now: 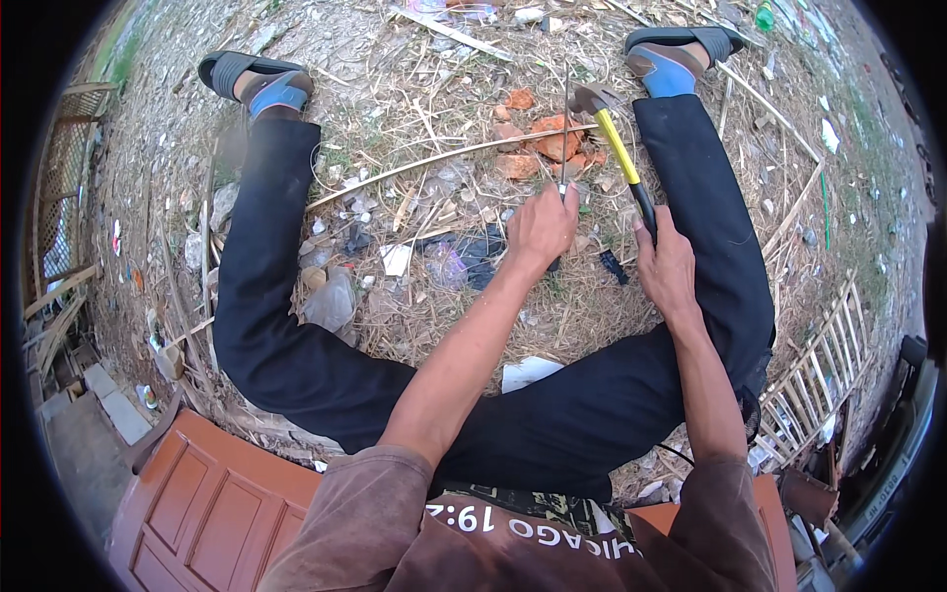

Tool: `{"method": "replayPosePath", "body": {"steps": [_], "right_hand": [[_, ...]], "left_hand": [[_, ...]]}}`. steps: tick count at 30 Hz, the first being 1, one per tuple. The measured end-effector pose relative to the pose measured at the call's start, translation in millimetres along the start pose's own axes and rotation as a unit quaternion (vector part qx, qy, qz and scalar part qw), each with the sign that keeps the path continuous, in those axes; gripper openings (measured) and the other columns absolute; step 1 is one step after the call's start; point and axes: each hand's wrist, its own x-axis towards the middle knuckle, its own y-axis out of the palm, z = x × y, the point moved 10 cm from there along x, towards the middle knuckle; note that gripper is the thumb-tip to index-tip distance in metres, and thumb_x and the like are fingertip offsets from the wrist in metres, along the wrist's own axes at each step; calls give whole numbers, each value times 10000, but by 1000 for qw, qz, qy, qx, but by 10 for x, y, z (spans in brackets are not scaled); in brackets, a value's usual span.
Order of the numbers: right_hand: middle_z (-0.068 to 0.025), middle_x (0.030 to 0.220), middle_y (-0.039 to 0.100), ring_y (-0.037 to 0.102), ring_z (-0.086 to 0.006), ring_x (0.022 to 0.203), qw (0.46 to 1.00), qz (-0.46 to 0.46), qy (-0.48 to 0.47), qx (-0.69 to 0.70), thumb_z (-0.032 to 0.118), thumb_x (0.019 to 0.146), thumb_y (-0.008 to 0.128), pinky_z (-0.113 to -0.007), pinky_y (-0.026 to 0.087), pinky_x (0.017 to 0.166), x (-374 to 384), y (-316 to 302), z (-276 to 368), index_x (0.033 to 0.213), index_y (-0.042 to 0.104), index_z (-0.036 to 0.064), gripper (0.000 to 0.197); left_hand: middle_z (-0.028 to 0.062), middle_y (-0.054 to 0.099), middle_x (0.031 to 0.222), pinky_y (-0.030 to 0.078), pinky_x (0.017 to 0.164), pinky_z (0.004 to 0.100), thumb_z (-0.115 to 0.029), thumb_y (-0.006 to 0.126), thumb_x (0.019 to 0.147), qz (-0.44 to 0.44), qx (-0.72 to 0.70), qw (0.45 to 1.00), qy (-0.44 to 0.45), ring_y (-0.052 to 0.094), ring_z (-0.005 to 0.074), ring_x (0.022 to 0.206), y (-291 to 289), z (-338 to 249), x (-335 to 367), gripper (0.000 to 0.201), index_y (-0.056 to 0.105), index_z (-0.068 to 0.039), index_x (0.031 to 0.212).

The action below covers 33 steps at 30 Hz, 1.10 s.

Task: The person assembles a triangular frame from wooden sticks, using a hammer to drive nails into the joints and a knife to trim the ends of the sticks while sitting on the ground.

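My right hand (668, 261) is closed round the black grip of a claw hammer (617, 143) with a yellow shaft. The hammer's metal head (590, 99) points away from me, just right of a long thin metal tool (565, 138). My left hand (543, 229) is wrapped round that tool's handle, and its narrow shaft stands out ahead of my fist. Whether it is a screwdriver or a blade seen edge-on, I cannot tell. Beyond both hands lie broken orange bricks (554, 144). A curved bamboo strip (424, 170) stretches across the ground there.
My legs in black trousers (268, 247) spread to both sides. Dry grass, stones and scraps cover the ground, with a clear plastic bag (332, 299) and black plastic (478, 255) between my legs. A brown panelled door (212, 503) lies beneath me; a slatted bamboo rack (814, 380) sits at right.
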Motion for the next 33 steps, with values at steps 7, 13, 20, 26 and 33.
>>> {"method": "replayPosePath", "body": {"steps": [7, 13, 20, 26, 33], "right_hand": [[-242, 599, 537, 569, -485, 602, 995, -44, -21, 82, 177, 1012, 560, -516, 394, 515, -24, 14, -63, 986, 472, 17, 185], [-232, 605, 553, 577, -480, 612, 991, -46, -4, 126, 174, 1010, 561, -509, 390, 509, 9, -121, 107, 996, 475, 27, 171], [-247, 605, 561, 596, -481, 629, 999, 5, 30, 25, 167, 1010, 551, -518, 391, 510, 19, 115, -53, 989, 476, 19, 167], [-195, 607, 528, 547, -433, 542, 982, -96, -40, 159, 204, 1039, 533, -453, 390, 485, 0, -260, 212, 975, 476, 19, 204], [-173, 583, 507, 539, -352, 498, 994, -48, -7, 94, 249, 1052, 513, -427, 394, 486, 46, -19, 130, 966, 481, 30, 237]], "left_hand": [[337, 669, 926, 480, 850, 580, -448, 401, 1020, 0, -6, 1000, 2, 641, 512, 914, 17, -1, 9, 531, 631, 30, 998], [312, 686, 951, 495, 873, 561, -437, 399, 1020, 8, 4, 1000, -7, 660, 485, 944, 18, 43, -48, 525, 644, 27, 1024], [313, 685, 949, 499, 865, 561, -424, 413, 1016, 6, 1, 1000, -4, 662, 484, 939, 27, -12, -22, 510, 638, 33, 1016], [303, 691, 907, 513, 836, 559, -407, 421, 1017, -11, -2, 1000, 1, 674, 477, 899, -10, 3, -35, 500, 639, 42, 988], [302, 689, 941, 509, 853, 556, -431, 420, 1014, -4, -25, 1000, 0, 669, 472, 923, 8, -27, -12, 516, 652, 29, 993]]}}
